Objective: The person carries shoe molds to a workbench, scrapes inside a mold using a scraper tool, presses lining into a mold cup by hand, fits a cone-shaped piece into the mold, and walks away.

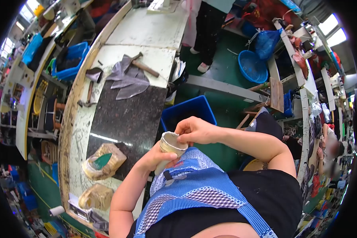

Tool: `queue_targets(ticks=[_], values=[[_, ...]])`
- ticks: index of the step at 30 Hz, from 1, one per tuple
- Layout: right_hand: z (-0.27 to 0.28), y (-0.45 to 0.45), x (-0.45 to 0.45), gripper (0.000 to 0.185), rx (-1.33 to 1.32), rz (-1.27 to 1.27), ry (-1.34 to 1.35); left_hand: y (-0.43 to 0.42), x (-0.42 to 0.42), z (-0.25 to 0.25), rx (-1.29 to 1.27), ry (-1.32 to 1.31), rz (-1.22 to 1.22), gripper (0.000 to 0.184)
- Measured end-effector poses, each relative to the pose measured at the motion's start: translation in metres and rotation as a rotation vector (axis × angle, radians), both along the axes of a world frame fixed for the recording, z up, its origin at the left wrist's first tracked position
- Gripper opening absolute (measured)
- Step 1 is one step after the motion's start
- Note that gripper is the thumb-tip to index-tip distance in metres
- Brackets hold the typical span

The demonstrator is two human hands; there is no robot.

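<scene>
My left hand (160,155) is wrapped round a pale, round-mouthed cup (173,147) with a rough, crusted rim, held in front of my apron. The cup's mouth faces up toward me. At its rim, my right hand (195,131) has its fingers pinched together, the tips at or just inside the opening. Whatever those fingertips hold, if anything, is hidden. Left of my hands lies a dark stone slab (125,123) on the workbench (141,33). Grey leather-like pieces (127,77) rest at its far end, with a wooden-handled hammer (146,68) across them.
Two crusted, yellowish containers (117,158) stand at the bench's near end, one with a green piece (102,161) in it. A second hammer (89,95) lies by the left edge. A blue bin (192,109) is beyond my hands; a blue basin (252,67) sits on the floor.
</scene>
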State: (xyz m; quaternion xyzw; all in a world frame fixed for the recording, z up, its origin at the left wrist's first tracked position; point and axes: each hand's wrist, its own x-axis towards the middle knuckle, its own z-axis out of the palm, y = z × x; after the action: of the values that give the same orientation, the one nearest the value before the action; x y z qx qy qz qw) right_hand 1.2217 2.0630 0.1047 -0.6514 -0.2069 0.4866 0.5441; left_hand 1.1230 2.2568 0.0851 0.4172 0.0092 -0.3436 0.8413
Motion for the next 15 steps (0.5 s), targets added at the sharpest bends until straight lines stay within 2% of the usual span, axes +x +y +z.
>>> queue_targets(ticks=[1,4,5,7,8,10,11,13,14,15], values=[[0.003,-0.001,-0.003,0.017,0.008,-0.037,-0.028,-0.001,0.0,0.0,0.023,0.032,-0.015,0.06],[0.024,-0.002,-0.007,0.016,-0.054,0.067,-0.233,-0.001,-0.006,0.007,-0.058,0.035,-0.018,0.059],[0.023,-0.002,-0.009,0.018,0.02,0.095,-0.438,0.002,-0.005,0.006,-0.06,0.034,-0.023,0.059],[0.015,0.0,-0.011,0.023,0.087,0.144,-0.675,0.008,-0.007,0.002,-0.238,0.07,-0.208,0.058],[0.011,-0.001,-0.01,0.023,0.087,0.146,-0.673,0.004,-0.01,0.006,-0.262,0.095,-0.173,0.058],[0.005,0.0,-0.004,0.028,0.074,0.252,-0.896,0.004,-0.007,0.002,-0.217,0.098,-0.173,0.058],[0.004,0.0,-0.002,0.028,0.076,0.256,-0.894,0.004,-0.006,0.002,-0.172,0.103,-0.173,0.059],[0.002,0.001,0.004,0.031,-0.131,0.264,-0.948,0.0,-0.008,0.004,-0.086,0.12,-0.027,0.061],[0.003,0.003,0.011,0.03,-0.181,0.204,-0.79,0.001,-0.007,0.004,-0.065,0.109,0.04,0.063],[0.005,0.003,0.01,0.028,-0.039,0.082,-0.494,0.004,-0.003,0.007,-0.034,0.056,0.045,0.062]])
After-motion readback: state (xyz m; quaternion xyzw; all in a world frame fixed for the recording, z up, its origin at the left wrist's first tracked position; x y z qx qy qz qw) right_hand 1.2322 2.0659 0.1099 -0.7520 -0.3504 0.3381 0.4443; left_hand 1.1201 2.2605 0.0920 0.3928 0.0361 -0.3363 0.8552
